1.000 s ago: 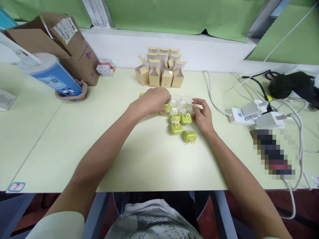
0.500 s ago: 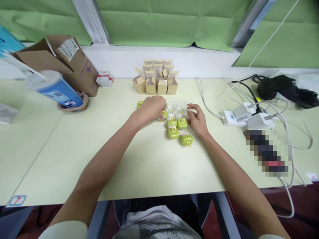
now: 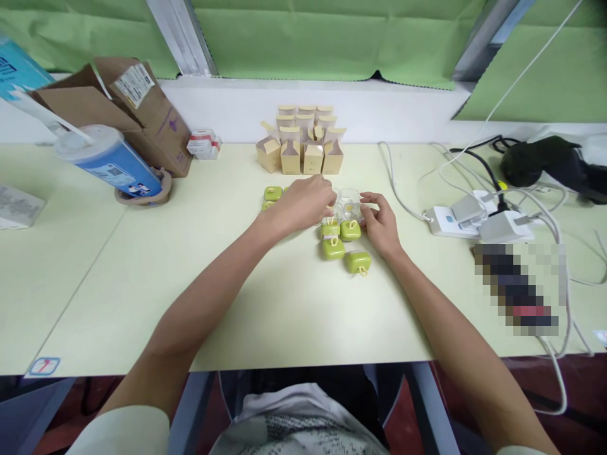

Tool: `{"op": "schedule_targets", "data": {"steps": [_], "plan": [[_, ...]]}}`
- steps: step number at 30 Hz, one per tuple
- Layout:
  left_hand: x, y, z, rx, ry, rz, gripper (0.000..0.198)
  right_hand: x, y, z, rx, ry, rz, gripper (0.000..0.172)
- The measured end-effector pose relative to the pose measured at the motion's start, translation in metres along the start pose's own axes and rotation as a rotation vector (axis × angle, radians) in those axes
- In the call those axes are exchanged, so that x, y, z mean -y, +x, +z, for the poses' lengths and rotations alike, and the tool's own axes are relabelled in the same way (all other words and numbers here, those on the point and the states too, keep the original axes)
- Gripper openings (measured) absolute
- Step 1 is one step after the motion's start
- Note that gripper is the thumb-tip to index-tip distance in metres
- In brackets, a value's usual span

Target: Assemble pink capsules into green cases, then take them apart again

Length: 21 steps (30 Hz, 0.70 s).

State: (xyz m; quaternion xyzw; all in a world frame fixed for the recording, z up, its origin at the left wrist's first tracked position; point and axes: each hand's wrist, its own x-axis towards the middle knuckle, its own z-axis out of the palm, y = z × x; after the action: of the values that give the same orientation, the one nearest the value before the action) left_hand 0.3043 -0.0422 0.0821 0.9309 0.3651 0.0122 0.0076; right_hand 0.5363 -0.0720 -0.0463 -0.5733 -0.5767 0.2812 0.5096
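Observation:
My left hand (image 3: 307, 203) reaches over a group of small clear containers (image 3: 349, 196), fingers bent down and closed; whatever is between them is hidden. Beside the group's right edge is my right hand (image 3: 380, 224), its thumb and fingers apart and curved, the tips at or close to the clear plastic. Just in front lie several green rounded cases with yellow loops, including one green case (image 3: 350, 230) near the right thumb and another green case (image 3: 358, 261) closer to me. Left of my left hand, a green lid (image 3: 272, 193) shows, partly with others behind the wrist.
Small open cardboard boxes (image 3: 290, 157) stand in rows against the wall. At the left are a large brown carton (image 3: 164, 136) and a blue wipes canister (image 3: 118, 170). White power strip (image 3: 453, 224), cables and a blurred-out item (image 3: 515, 287) occupy the right.
My left hand has moved a little to the right over the clear containers, uncovering more green lids at the left. My right hand stays at the right edge. The view has shifted slightly.

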Motion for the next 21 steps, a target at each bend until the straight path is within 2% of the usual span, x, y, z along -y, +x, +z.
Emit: {"op": "schedule_targets", "data": {"steps": [4, 8, 11, 14, 16, 21], "plan": [[-0.008, 0.002, 0.006, 0.043, 0.021, 0.059, 0.013, 0.000, 0.000, 0.000, 0.003, 0.006, 0.002, 0.031], [-0.009, 0.004, 0.009, 0.035, -0.030, 0.045, 0.017, -0.002, 0.001, 0.000, 0.008, 0.001, -0.011, 0.030], [-0.009, 0.001, 0.004, 0.076, -0.079, 0.030, 0.015, -0.005, 0.002, 0.001, 0.009, -0.008, -0.026, 0.030], [-0.011, -0.005, -0.007, 0.098, -0.102, 0.075, 0.017, -0.006, 0.002, 0.001, 0.009, -0.006, -0.027, 0.031], [-0.011, -0.011, -0.017, 0.036, -0.104, 0.114, 0.020, -0.007, 0.002, 0.001, 0.004, 0.001, -0.028, 0.032], [0.005, -0.011, -0.030, -0.241, -0.131, 0.111, 0.034, -0.008, 0.004, 0.002, -0.004, 0.001, -0.042, 0.031]]}}
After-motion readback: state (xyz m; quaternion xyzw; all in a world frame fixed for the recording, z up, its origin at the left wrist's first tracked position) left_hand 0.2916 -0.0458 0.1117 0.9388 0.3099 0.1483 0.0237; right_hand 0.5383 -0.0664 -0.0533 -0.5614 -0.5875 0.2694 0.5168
